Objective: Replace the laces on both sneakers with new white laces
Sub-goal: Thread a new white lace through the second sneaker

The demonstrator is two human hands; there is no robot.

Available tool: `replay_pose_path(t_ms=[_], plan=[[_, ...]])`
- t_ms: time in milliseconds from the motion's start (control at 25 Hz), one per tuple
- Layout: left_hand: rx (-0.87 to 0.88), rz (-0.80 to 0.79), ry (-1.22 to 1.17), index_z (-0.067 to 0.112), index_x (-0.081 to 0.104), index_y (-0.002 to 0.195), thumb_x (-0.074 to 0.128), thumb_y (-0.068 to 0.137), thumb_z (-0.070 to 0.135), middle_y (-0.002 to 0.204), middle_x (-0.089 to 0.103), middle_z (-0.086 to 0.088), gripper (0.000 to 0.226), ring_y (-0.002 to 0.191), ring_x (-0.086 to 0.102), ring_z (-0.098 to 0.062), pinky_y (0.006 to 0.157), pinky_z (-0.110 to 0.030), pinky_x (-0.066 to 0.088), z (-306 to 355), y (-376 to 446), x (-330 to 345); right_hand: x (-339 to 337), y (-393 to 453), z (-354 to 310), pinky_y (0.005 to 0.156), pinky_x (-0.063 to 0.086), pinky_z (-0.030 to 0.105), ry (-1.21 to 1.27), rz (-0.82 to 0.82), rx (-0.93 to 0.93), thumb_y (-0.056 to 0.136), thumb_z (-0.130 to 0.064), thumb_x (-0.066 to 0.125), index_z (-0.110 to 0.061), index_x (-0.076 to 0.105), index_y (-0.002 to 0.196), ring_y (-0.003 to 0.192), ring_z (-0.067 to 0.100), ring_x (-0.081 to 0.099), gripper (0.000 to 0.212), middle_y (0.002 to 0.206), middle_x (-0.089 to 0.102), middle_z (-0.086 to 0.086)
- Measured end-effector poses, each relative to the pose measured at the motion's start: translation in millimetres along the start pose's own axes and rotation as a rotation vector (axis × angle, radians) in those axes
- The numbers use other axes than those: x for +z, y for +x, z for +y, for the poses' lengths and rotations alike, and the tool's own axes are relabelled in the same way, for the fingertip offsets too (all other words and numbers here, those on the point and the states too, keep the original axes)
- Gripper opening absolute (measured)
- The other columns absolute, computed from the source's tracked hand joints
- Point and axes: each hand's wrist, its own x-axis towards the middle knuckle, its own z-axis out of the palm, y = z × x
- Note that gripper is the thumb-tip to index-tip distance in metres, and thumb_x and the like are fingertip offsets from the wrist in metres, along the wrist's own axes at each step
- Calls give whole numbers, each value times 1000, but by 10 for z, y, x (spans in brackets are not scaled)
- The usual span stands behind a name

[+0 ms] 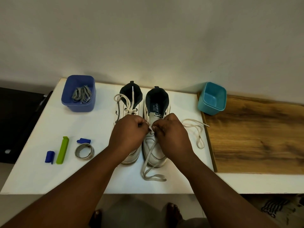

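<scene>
Both hands meet over the right sneaker: the left hand and the right hand, knuckles almost touching, each pinch the white lace at a low eyelet near the toe end. One free end trails toward the viewer across the worktop; the other loops off to the right. Judged from the lie of things, the left sneaker is already relaced and bowed, while the right one has only its lowest eyelets threaded, so most of its lacing and the tying remain. Each sneaker's long axis runs away from the viewer, toe nearest, heel toward the wall. Grey old laces sit in a blue tub; a teal tub, tape roll, green clip and blue clips lie around.
</scene>
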Motion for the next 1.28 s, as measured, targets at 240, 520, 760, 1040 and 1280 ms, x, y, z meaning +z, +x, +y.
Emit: replay_pose_path(t_ms=[240,520,760,1040,1280], plan=[[25,-66,20,28,76,97,68,92,24,85,72,11,10,80,66,-8,70,-20,47,44,-40,-34,-110,40,56,84,49,35,53,-136,-38,98,-18,64,-26,80,105,99,19,56,19,99,54,-2],[63,27,152,21,58,92,55,100,18,92,63,5,8,84,56,-14,67,-22,34,109,-156,-82,-248,-11,21,88,50,36,16,-136,24,94,-22,67,-32,75,112,106,19,53,22,108,54,-1],[-43,73,-198,21,56,92,52,103,21,95,70,0,12,91,69,-17,88,-45,57,136,-138,5,-311,-62,-9,73,47,33,-55,-16,39,101,-20,52,-23,60,110,89,19,58,12,107,58,1],[-137,109,-483,17,53,96,44,107,18,93,73,1,14,89,72,-14,94,-42,57,238,-155,28,-375,-46,26,88,50,35,-62,-146,13,108,-26,40,-33,50,150,111,23,61,43,124,64,5],[-102,426,-893,22,53,95,42,108,25,67,52,9,17,52,49,-4,51,-22,42,415,-120,-383,-343,-53,36,83,53,39,-101,-112,-5,103,-14,46,-35,53,147,101,25,61,49,111,59,4]])
